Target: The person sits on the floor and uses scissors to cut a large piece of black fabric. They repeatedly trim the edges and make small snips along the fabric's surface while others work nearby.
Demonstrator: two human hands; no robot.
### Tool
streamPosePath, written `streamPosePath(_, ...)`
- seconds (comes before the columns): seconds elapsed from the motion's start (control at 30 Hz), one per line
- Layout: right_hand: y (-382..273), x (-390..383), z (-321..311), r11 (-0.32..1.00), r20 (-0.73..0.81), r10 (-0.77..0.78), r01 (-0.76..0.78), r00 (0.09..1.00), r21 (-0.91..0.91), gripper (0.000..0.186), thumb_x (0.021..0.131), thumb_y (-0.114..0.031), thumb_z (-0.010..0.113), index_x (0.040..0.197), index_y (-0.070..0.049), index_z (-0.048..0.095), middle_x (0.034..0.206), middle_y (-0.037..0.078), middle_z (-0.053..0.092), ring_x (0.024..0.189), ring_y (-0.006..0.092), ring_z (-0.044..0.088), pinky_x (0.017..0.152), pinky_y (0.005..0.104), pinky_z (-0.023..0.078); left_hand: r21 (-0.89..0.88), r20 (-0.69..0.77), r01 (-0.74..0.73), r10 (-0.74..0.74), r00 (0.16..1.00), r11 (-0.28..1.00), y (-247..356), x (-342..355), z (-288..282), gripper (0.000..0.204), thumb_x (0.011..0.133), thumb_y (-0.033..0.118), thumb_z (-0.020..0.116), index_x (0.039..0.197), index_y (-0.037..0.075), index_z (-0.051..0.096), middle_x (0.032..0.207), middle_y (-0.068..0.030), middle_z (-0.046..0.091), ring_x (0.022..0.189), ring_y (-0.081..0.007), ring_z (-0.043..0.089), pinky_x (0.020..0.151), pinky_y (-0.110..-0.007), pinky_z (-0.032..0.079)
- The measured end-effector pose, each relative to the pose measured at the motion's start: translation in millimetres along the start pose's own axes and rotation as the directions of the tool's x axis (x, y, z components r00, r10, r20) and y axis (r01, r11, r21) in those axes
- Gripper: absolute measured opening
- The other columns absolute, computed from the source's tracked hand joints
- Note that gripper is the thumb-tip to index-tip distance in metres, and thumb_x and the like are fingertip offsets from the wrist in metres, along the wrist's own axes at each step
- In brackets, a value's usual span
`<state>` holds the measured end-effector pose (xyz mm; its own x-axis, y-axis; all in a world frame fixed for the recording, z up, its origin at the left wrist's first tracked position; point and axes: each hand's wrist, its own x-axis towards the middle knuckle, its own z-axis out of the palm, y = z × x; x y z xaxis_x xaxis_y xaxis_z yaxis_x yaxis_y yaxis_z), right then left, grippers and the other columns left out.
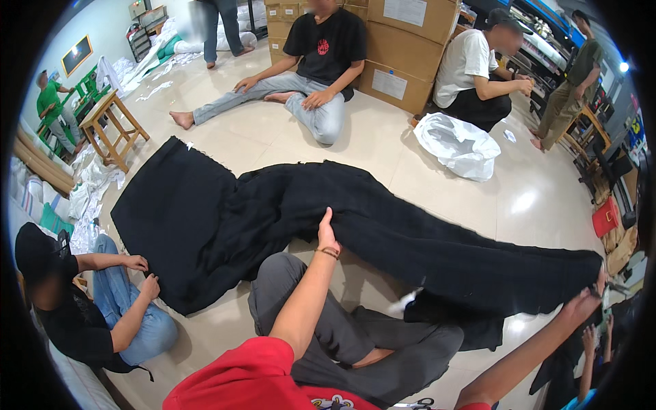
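Note:
A long black cloth (410,229) stretches across the tiled floor in front of me, wide and rumpled at the left, narrower toward the right. My left hand (329,238) is at its near edge in the middle, thumb raised against it and the other fingers mostly hidden by the cloth. Far out to the right, my right hand (586,302) grips the cloth's right end. A dark tool (617,289), too small to make out, shows beside that hand. At the left, a person in a black cap (58,301) has both hands at the cloth's near left edge.
Black-handled scissors (418,403) lie near my knee. Beyond the cloth are a white plastic bag (459,147), stacked cardboard boxes (396,85) and a seated person in black (324,51). A wooden stool (113,126) stands at far left. Another person's hands (590,339) appear at lower right.

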<state>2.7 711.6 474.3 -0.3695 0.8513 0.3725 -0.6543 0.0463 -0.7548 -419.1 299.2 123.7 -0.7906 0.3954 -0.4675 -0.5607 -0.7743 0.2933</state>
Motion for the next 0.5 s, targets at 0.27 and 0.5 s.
streamPosePath(0.27, 122.1, 204.8, -86.2, 0.976, -0.153, -0.065, 0.031, 0.986, -0.213, 0.022, 0.102, -0.009, 0.048, 0.106, 0.002, 0.067, 0.098, 0.011, 0.07, 0.098, 0.0221, 0.067, 0.093, 0.0354, 0.053, 0.118, -0.228, -0.244, 0.266, 0.937, 0.962, 70.7, 94.2, 139.1, 0.028, 0.097, 0.021, 0.057, 0.116, 0.003, 0.068, 0.112, -0.01, 0.067, 0.093, -0.0254, 0.065, 0.089, -0.043, 0.053)
streamPosePath(0.5, -14.2, 289.5, 54.2, 0.982, -0.015, -0.187, 0.187, 0.982, -0.022, 0.032, 0.088, 0.001, 0.065, 0.12, 0.0, 0.066, 0.117, 0.009, 0.068, 0.104, 0.0235, 0.067, 0.092, 0.0339, 0.053, -0.017, 0.454, -0.617, 0.556, 0.696, 0.787, 228.6, -47.8, 351.4, 0.032, 0.105, 0.027, 0.052, 0.114, 0.0, 0.065, 0.118, -0.016, 0.069, 0.11, -0.0349, 0.066, 0.103, -0.056, 0.05)
